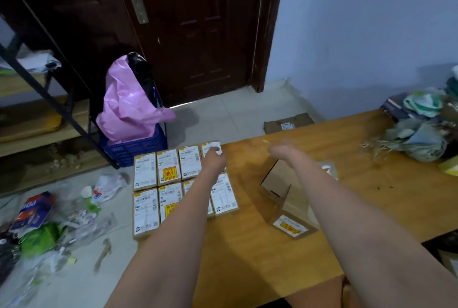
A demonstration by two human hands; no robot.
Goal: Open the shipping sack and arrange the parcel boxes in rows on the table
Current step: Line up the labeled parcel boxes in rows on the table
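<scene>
Brown parcel boxes with white labels lie in two rows (145, 211) at the left end of the wooden table (247, 245). My left hand (216, 157) holds the rightmost box of the far row (210, 147) at its near edge. My right hand (278, 150) hovers over the table with its fingers loose and holds nothing. Below my right forearm one box stands on edge (277, 178), and another lies flat with a yellow label (292, 226). A crumpled grey-green shipping sack (418, 140) with frayed threads lies at the far right of the table.
A blue crate (135, 149) holding a pink bag stands on the floor beyond the table's left corner. Wrappers and bags (39, 228) litter the floor on the left. A flat brown parcel (287, 123) lies on the floor by the wall. Books and bags (421, 104) pile at the far right.
</scene>
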